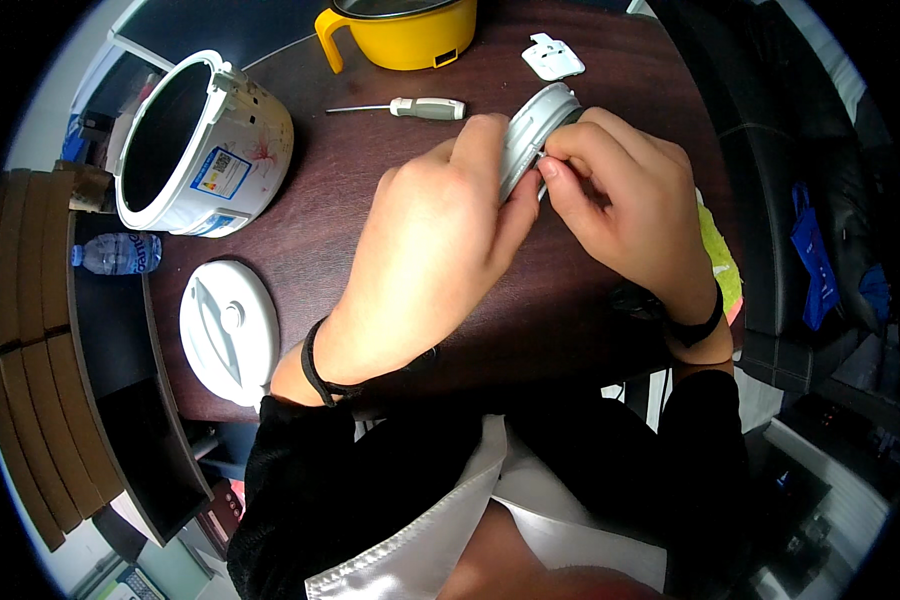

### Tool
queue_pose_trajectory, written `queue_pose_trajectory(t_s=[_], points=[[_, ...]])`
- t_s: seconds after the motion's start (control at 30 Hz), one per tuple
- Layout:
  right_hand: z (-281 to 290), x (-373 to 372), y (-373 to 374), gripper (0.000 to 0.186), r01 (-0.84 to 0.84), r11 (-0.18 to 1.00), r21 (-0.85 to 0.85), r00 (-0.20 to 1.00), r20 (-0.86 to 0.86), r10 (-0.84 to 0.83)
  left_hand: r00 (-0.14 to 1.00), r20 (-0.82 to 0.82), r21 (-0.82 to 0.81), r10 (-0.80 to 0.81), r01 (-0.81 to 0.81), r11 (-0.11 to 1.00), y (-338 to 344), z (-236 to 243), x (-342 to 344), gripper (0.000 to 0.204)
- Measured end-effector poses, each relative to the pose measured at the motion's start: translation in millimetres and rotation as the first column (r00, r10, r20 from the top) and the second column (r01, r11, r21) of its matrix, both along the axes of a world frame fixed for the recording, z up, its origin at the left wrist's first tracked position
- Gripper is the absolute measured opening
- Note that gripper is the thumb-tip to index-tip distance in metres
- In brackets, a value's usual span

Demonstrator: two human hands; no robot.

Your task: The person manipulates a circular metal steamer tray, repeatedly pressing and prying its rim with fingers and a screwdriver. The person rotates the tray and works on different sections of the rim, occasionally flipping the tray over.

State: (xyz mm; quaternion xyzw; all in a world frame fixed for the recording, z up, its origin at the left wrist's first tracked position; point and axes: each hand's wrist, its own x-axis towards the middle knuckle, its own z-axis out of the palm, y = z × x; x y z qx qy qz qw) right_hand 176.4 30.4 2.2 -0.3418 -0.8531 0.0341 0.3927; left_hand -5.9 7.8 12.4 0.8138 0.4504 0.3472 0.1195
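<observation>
Over the far right part of the dark wooden table, a round, pale grey lid-like part (532, 130) is held tilted on its edge. My left hand (425, 225) grips it from the left, with the thumb along its lower side. My right hand (625, 195) is closed in a pinch at the part's right side, thumb and forefinger together. A tiny pale bit shows at those fingertips, too small to name. Left of the part lies a screwdriver (425, 107) with a grey and white handle. A small white plastic cover (553, 60) rests beyond my right hand.
A white rice cooker body (215, 165) stands at the far left, its opening facing left. Near the left edge lies a white lid (230, 330). A yellow pot (410, 35) sits at the back. A water bottle (118, 254) and a green cloth (718, 250) flank the table.
</observation>
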Motion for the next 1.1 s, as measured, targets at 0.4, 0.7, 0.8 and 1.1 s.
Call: queue_pose_trajectory(t_s=[0.4, 0.7, 0.8, 1.1], points=[[4.5, 1.3, -4.4, 0.013, 0.029, 0.999, -0.042, 1.000, -0.005, -0.029, 1.000, 0.011, -0.038, -0.014, 0.014, 0.999, 2.4, 2.1, -2.4, 0.021], [-2.0, -0.2, -7.6, 0.011, 0.048, 0.999, -0.006, 0.999, 0.012, -0.048, 1.000, -0.022, -0.046, 0.022, -0.022, 0.999, -5.2, 4.2, 4.7, 0.021], [-3.9, -1.0, -6.1, 0.011, 0.001, 0.986, -0.169, 0.992, -0.122, -0.022, 1.000, -0.006, -0.019, 0.016, -0.016, 1.000, -4.5, 2.0, 4.7, 0.022], [0.7, -0.6, -9.1, 0.009, 0.039, 0.998, 0.054, 0.999, 0.025, -0.040, 1.000, -0.014, 0.003, 0.014, -0.014, 1.000, -4.7, -0.2, 3.5, 0.022]])
